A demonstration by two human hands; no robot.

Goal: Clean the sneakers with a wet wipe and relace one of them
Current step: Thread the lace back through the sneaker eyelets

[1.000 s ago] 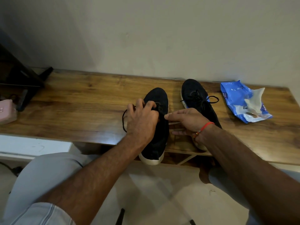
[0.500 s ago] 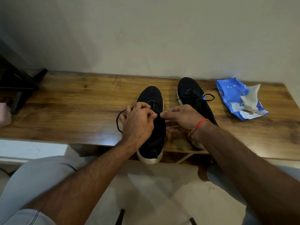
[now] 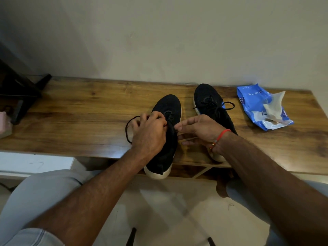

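Observation:
Two black sneakers with white soles stand on a wooden bench (image 3: 79, 121). The left sneaker (image 3: 167, 110) has its heel over the front edge. My left hand (image 3: 150, 132) rests on its lacing area with fingers curled, pinching the black lace (image 3: 128, 128), which loops out to the left. My right hand (image 3: 198, 130) reaches in from the right, its thumb and forefinger at the sneaker's side; what they pinch is hidden. The right sneaker (image 3: 209, 102) is laced and lies partly under my right wrist.
A blue wet wipe pack (image 3: 257, 107) lies open at the bench's right end with a white wipe sticking out. A dark stand (image 3: 23, 96) and a pink object (image 3: 4, 123) sit at the far left. The wall runs close behind the bench.
My left hand has slid slightly toward the sneaker's toe along the lacing. My right hand's fingers have spread a little by the sneaker's side. The sneakers have not moved.

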